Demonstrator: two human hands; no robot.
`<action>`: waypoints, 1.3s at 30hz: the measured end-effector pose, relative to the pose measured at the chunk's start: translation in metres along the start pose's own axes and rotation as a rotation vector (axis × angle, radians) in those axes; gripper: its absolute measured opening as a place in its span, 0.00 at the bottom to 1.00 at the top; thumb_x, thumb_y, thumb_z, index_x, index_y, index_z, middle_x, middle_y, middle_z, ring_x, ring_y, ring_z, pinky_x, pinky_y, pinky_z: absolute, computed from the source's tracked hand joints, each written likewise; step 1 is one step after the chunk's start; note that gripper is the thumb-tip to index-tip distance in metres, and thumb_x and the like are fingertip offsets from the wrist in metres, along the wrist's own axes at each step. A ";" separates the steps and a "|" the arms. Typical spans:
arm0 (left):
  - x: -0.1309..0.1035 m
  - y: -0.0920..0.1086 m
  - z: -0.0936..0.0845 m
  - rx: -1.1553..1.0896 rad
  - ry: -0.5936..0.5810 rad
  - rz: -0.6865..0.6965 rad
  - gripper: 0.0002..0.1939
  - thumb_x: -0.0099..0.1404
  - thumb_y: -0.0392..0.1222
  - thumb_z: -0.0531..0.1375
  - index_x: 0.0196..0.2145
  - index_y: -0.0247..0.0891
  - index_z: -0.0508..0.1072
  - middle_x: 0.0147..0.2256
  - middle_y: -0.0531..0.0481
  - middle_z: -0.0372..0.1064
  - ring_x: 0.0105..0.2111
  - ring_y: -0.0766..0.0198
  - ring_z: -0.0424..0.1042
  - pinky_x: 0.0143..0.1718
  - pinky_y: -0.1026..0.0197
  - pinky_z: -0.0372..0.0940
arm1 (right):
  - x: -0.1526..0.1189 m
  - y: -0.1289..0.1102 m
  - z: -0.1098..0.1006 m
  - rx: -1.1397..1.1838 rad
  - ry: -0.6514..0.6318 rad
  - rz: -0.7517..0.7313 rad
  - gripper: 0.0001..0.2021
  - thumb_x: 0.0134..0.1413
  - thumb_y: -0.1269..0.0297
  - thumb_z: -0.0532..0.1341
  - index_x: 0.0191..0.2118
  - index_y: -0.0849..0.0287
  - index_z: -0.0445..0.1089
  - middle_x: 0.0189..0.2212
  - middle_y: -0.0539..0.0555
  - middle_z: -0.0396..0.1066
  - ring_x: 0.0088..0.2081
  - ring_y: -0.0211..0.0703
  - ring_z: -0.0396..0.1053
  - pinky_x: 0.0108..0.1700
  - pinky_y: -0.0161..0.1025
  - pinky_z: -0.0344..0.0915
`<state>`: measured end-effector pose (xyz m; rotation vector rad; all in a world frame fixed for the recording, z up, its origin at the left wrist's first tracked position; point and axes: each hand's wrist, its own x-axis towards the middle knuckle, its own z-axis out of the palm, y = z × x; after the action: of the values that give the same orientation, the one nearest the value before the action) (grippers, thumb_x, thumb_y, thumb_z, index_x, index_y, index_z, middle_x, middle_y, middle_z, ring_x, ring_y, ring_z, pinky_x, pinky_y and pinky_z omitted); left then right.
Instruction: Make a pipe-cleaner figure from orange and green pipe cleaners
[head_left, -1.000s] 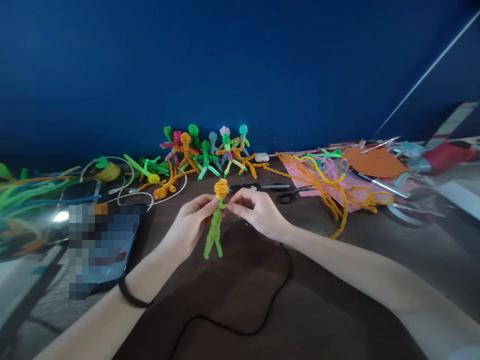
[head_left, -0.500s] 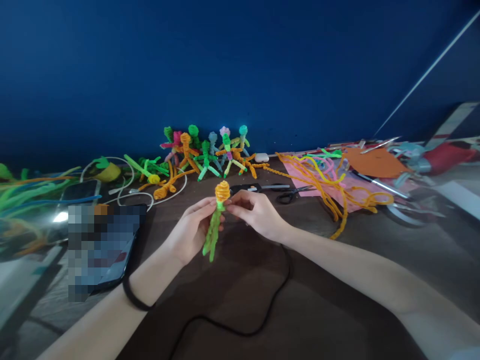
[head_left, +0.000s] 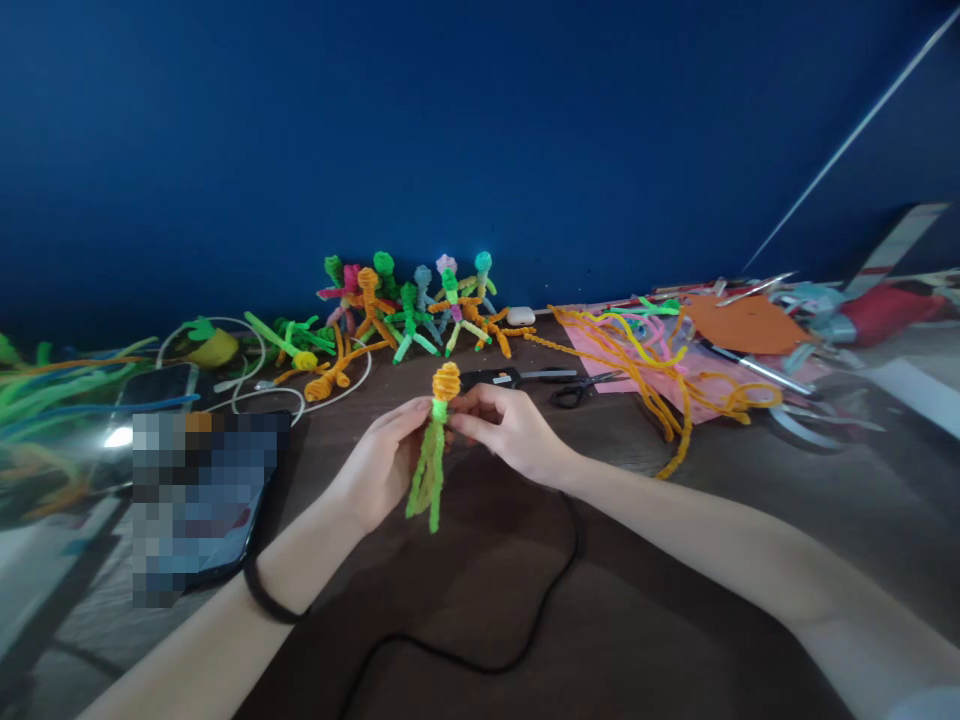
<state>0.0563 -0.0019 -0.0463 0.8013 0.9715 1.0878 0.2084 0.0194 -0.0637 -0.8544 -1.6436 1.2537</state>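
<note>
Between my hands, above the dark table (head_left: pixel 480 600), hangs an upright pipe cleaner figure (head_left: pixel 430 465) with a coiled orange head and long green strands below. My left hand (head_left: pixel 390 450) pinches it from the left, just under the head. From the right, the fingertips of my right hand (head_left: pixel 510 428) are closed at the same green neck; part of the grip is hidden behind the figure. Just beyond my right hand lie a black tool (head_left: pixel 484 379), perhaps a glue gun, and black-handled scissors (head_left: pixel 571 394).
Several finished pipe cleaner figures (head_left: pixel 409 320) stand along the blue wall (head_left: pixel 480 130). Orange pipe cleaners (head_left: pixel 667 400) lie over pink paper (head_left: pixel 600 350) at right. A phone (head_left: pixel 217 510), white cable (head_left: pixel 259 340) and green pipe cleaners (head_left: pixel 67 390) are at left. A black cord (head_left: pixel 480 665) crosses the front.
The figure has turned slightly in my fingers, and its green strands now hang more spread, one swung to the right. Both hands keep nearly the same place.
</note>
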 end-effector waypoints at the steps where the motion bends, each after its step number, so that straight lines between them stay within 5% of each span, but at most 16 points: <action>1: 0.000 0.001 0.000 0.039 -0.011 0.054 0.07 0.57 0.37 0.55 0.30 0.35 0.74 0.27 0.50 0.71 0.28 0.67 0.68 0.30 0.67 0.62 | 0.000 0.000 0.000 -0.017 0.007 -0.001 0.09 0.47 0.60 0.61 0.28 0.62 0.65 0.23 0.48 0.66 0.24 0.32 0.63 0.27 0.32 0.61; 5: -0.001 0.005 -0.001 0.291 0.047 0.228 0.07 0.54 0.41 0.59 0.30 0.37 0.73 0.28 0.52 0.70 0.30 0.66 0.67 0.32 0.67 0.59 | -0.001 -0.002 -0.001 -0.080 0.014 -0.014 0.10 0.47 0.58 0.60 0.26 0.61 0.64 0.21 0.47 0.64 0.23 0.32 0.61 0.26 0.31 0.60; 11: -0.001 0.010 -0.001 0.563 0.147 0.288 0.09 0.48 0.41 0.64 0.27 0.35 0.74 0.26 0.51 0.70 0.28 0.65 0.65 0.28 0.66 0.57 | -0.002 -0.004 0.001 -0.115 -0.023 -0.060 0.09 0.48 0.60 0.60 0.27 0.61 0.64 0.22 0.48 0.64 0.24 0.32 0.62 0.27 0.32 0.60; 28: -0.002 0.012 -0.009 0.176 -0.008 0.055 0.08 0.50 0.39 0.64 0.30 0.36 0.77 0.29 0.49 0.74 0.29 0.67 0.70 0.33 0.67 0.65 | -0.001 -0.007 -0.002 -0.146 -0.033 -0.065 0.08 0.48 0.61 0.60 0.28 0.61 0.69 0.22 0.48 0.66 0.22 0.31 0.61 0.26 0.31 0.60; 39: -0.002 0.011 -0.009 -0.019 -0.113 -0.131 0.05 0.48 0.33 0.65 0.27 0.37 0.77 0.24 0.50 0.73 0.24 0.70 0.70 0.28 0.69 0.66 | 0.000 -0.001 0.001 0.085 -0.064 -0.036 0.06 0.43 0.64 0.63 0.28 0.61 0.72 0.25 0.49 0.65 0.23 0.31 0.61 0.23 0.31 0.59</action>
<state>0.0439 -0.0005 -0.0388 0.7639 0.9045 0.9278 0.2078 0.0186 -0.0626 -0.7367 -1.6367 1.3276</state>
